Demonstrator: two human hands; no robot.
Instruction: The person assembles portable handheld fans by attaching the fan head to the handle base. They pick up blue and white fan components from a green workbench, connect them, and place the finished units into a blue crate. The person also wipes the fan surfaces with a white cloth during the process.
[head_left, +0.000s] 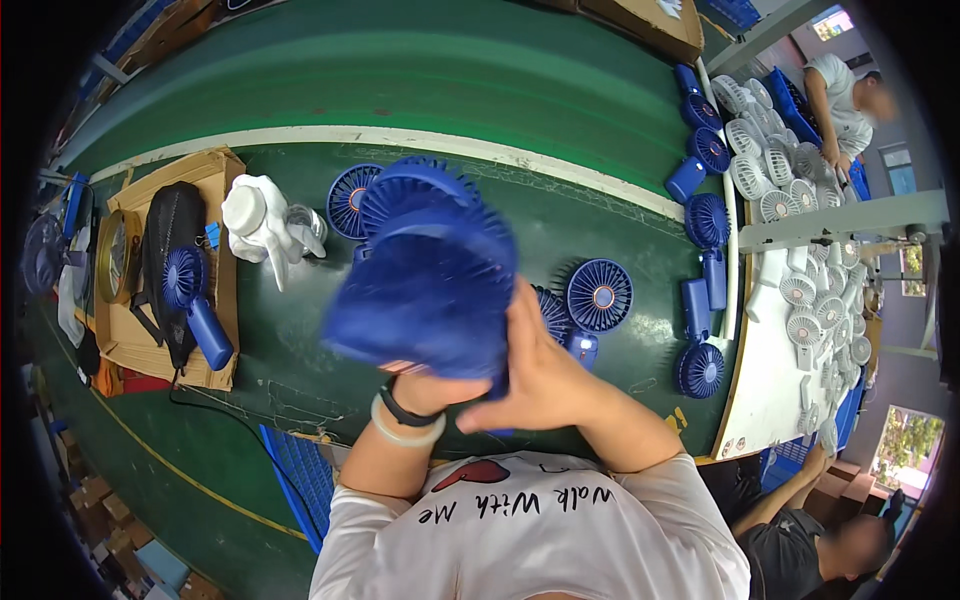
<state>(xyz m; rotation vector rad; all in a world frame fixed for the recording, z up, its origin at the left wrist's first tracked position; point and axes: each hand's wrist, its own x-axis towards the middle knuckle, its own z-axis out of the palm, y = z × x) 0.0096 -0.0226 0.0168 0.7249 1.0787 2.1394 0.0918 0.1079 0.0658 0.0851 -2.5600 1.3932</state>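
Several blue handheld fans (pixel 430 280) are bunched together in front of me, smeared by motion. My left hand (pixel 435 390) is underneath the bunch, its fingers mostly hidden, gripping the fans from below. Against the bunch's right side, my right hand (pixel 550 370) clasps it, with the thumb low and the fingers reaching up. On the green table to the right lies a blue handheld fan (pixel 599 296), with another partly behind my hand. A round blue fan head (pixel 352 200) shows at the bunch's far left.
At left, a cardboard tray (pixel 225 290) holds a black pouch (pixel 172 260), a tape roll (pixel 118 256) and a blue fan (pixel 205 320). A white bottle wrapped in plastic (pixel 255 215) stands beside it. Blue fans (pixel 707 220) line the right edge; white fans (pixel 800 290) and two people are beyond.
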